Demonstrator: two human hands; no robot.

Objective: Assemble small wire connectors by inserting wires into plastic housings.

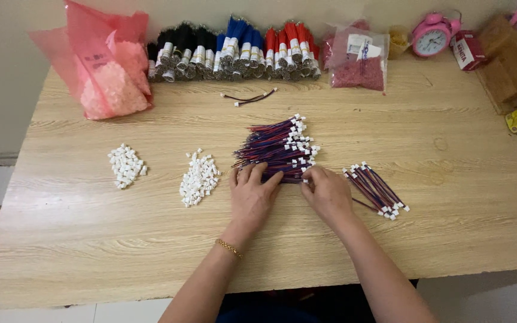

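Both hands, left and right, rested fingers-down on the big bundle of red-and-blue wires with white plastic plugs at counter centre; a smaller bundle lay at three o'clock. Pinching single leads near the plugs would avoid tangles.

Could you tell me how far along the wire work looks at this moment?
A small bundle of connector-tipped wires lies set aside. Both hands, left hand and right hand, rest on the big wire pile. Two heaps of loose white connectors and uncut wire rolls remain.
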